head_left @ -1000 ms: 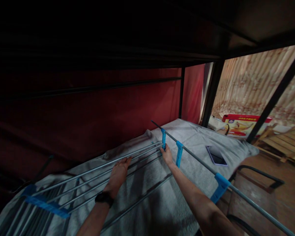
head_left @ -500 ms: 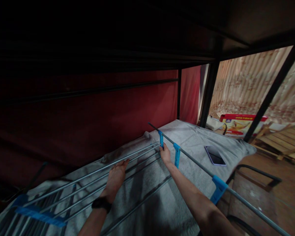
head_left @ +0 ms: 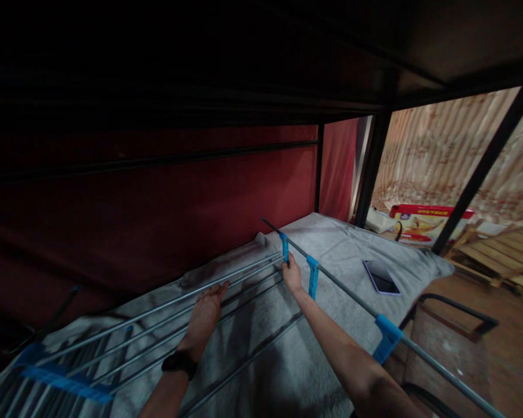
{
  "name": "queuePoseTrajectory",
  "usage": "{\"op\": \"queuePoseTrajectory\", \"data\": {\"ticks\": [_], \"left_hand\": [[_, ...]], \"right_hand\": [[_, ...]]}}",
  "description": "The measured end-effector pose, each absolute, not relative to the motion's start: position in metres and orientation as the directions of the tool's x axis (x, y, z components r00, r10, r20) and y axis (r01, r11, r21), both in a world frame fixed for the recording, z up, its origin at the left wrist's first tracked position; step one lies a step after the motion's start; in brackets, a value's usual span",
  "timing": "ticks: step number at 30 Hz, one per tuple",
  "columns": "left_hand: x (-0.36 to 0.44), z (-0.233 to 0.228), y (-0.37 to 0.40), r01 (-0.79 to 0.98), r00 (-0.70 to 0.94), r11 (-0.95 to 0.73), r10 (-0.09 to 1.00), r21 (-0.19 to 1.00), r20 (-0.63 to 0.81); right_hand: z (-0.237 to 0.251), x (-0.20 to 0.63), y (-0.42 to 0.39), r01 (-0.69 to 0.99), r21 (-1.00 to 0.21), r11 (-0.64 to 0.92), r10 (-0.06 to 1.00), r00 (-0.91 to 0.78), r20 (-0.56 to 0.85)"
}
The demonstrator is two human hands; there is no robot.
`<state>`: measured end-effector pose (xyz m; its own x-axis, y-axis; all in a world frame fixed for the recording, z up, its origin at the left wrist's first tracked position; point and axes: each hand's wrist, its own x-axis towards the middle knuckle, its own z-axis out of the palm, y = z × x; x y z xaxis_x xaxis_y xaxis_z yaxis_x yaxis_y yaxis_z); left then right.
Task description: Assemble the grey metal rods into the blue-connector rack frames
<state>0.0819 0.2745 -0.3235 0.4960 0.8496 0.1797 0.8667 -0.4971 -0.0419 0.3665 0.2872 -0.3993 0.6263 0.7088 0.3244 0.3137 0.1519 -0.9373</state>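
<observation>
A rack of grey metal rods (head_left: 142, 314) with blue plastic brackets lies on a grey blanket (head_left: 331, 235). My left hand (head_left: 207, 307), with a dark band on its wrist, rests across the parallel rods, its fingers stretched out. Closed round the lower part of a small blue bracket (head_left: 285, 245) is my right hand (head_left: 292, 274). That bracket hangs from a long rod (head_left: 346, 292), which runs toward the lower right through a second blue bracket (head_left: 313, 277) and a larger one (head_left: 387, 338). A wide blue end piece (head_left: 67, 380) joins the rods at lower left.
A phone (head_left: 381, 277) lies on the blanket to the right. Beyond the bed edge stands a chair (head_left: 448, 342). Dark bed-frame posts (head_left: 372, 168) and a red cloth wall (head_left: 192, 203) border the bed. A printed box (head_left: 431, 223) and wooden slats (head_left: 501, 255) lie farther off.
The view has shifted very slightly. Both hands keep their places on the rack, and the rods and brackets stay nearly where they were.
</observation>
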Motion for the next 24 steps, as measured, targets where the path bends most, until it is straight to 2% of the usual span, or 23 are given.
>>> {"op": "queuePoseTrajectory", "data": {"ticks": [7,16,21,24], "left_hand": [[0.083,-0.321,0.273,0.845,0.533,-0.531,0.827,-0.062,0.180],[0.078,-0.319,0.264,0.847,0.531,-0.517,0.817,-0.122,0.226],[0.084,-0.297,0.248,0.826,0.564,-0.515,0.754,-0.228,0.338],[0.097,-0.285,0.250,0.845,0.530,-0.498,0.736,-0.193,0.422]], "right_hand": [[-0.401,0.361,0.287,0.326,-0.941,0.095,0.709,0.641,0.294],[-0.391,0.364,0.290,0.291,-0.944,0.157,0.713,0.628,0.312],[-0.366,0.362,0.293,0.294,-0.925,0.240,0.669,0.640,0.377],[-0.352,0.361,0.293,0.300,-0.924,0.237,0.666,0.642,0.379]]}}
